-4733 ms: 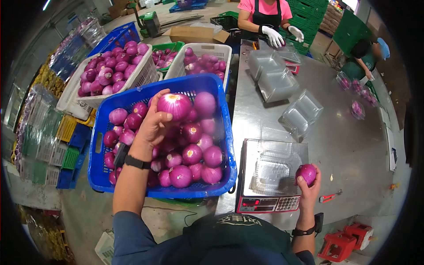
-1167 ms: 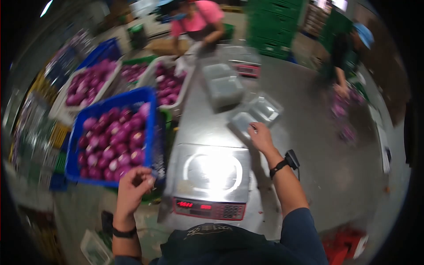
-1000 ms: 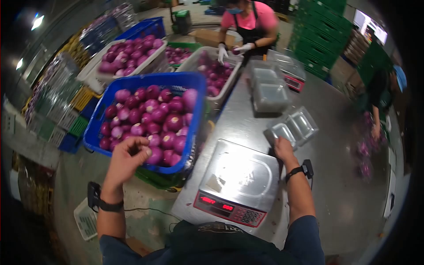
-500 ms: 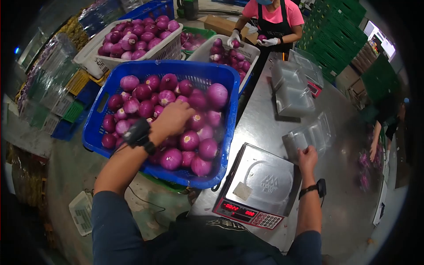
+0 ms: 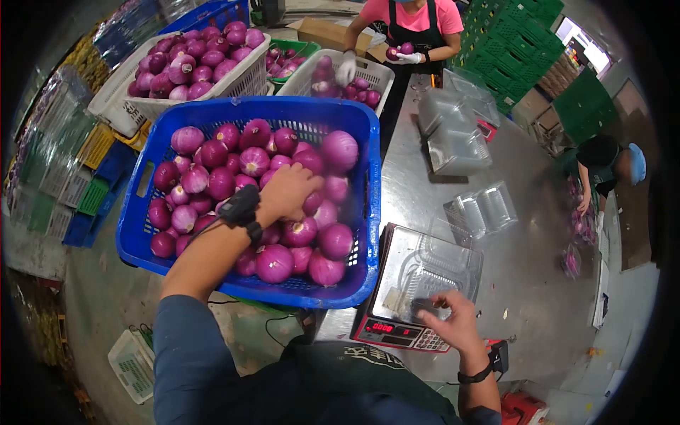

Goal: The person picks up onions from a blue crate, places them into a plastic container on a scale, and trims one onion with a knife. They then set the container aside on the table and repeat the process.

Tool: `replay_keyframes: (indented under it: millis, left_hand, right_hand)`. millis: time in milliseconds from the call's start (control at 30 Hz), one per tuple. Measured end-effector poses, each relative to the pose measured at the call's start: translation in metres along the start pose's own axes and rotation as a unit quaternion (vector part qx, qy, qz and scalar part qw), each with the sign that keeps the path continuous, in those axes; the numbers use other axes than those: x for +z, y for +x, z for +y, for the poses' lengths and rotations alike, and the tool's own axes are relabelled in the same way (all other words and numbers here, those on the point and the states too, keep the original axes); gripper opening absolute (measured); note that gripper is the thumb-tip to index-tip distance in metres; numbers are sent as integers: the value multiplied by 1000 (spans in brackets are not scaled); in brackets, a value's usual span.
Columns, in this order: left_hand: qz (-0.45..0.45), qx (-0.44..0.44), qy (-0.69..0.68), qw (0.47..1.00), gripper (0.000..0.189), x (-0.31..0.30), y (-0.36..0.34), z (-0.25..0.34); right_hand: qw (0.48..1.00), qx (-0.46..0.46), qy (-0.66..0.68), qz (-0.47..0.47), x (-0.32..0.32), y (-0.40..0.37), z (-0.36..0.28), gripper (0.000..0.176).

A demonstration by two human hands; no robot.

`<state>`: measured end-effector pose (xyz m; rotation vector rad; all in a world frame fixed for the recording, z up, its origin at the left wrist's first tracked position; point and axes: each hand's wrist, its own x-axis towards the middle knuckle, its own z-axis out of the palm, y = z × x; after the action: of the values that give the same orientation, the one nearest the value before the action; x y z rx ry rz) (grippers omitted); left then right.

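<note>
In the blue basket [image 5: 361,280] of peeled red onions [image 5: 273,263], my left hand [image 5: 289,193] curls over the onions. Its fingers appear wrapped round one of them, mostly hidden beneath the palm. A clear plastic container [image 5: 443,263] sits on the metal pan of the weighing scale [image 5: 397,331]. My right hand [image 5: 453,322] hovers at the front edge of the scale, thumb and fingers apart, close to the container. Red digits glow on the scale's display.
More clear containers [image 5: 482,211] lie on the steel table [image 5: 542,273], with stacked ones [image 5: 459,145] farther back. A white crate [image 5: 241,74] of onions stands behind the basket. A co-worker in pink [image 5: 448,21] handles onions; another person [image 5: 602,166] is at the right.
A clear container now rests on the scale. My right hand has come back toward me and opened. My left hand remains among the onions, and the view has shifted slightly.
</note>
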<state>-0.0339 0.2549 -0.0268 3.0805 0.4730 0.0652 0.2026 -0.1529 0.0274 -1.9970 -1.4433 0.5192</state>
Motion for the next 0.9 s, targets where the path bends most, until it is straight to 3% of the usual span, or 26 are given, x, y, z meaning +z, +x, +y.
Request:
replay_keyframes:
  millis: [67, 100, 133, 167, 200, 233, 267, 367, 433, 467, 500, 533, 567, 633, 700, 900]
  left_hand:
    - [20, -101, -166, 981, 69, -34, -9, 9]
    - [21, -99, -164, 981, 69, -49, -14, 18]
    - [9, -134, -352, 926, 67, -62, -19, 26]
    - [-4, -164, -526, 835, 65, -74, -23, 36]
    - [-60, -153, -602, 781, 65, -85, -25, 49]
    - [-17, -96, -634, 767, 67, -86, -24, 66]
    - [-57, -81, -693, 714, 66, -95, -23, 87]
    - [-111, -46, -655, 746, 76, -127, -20, 127]
    - [-186, -62, -647, 737, 78, -144, -10, 103]
    - [-116, -58, -610, 782, 72, -123, 0, 85]
    - [-43, -75, -446, 891, 63, -122, 11, 61]
    - [-4, -131, -328, 936, 55, -104, 21, 39]
    - [38, -179, -208, 961, 59, -76, 29, 15]
    - [60, -184, -83, 978, 62, -21, 40, -22]
    - [49, -196, -24, 979, 69, 4, 42, -26]
    - [18, -229, -9, 973, 72, 20, 53, -19]
  right_hand:
    - [996, 12, 40, 74, 6, 20, -26, 30]
    - [994, -12, 43, 95, 11, 30, -32, 32]
    - [993, -55, 38, 99, 15, 42, -40, 46]
    - [991, -64, 55, 104, 20, 57, -58, 59]
    - [989, -74, 72, 110, 26, 70, -79, 71]
    - [988, -77, 73, 112, 35, 83, -96, 71]
    - [978, -134, 95, 127, 44, 94, -112, 80]
    - [952, -269, 44, 143, 51, 109, -115, 95]
    - [954, -244, 62, 161, 47, 102, -110, 87]
    - [944, -103, 286, 128, 43, 93, -105, 81]
    - [865, 46, 492, 94, 38, 85, -98, 75]
    - [830, 47, 552, 68, 32, 83, -82, 64]
    - [807, 95, 581, 41, 29, 76, -66, 69]
    - [702, 171, 691, 19, 23, 65, -45, 77]
    - [637, 196, 745, 21, 20, 54, -35, 85]
    - [584, 142, 799, 38, 14, 34, -21, 88]
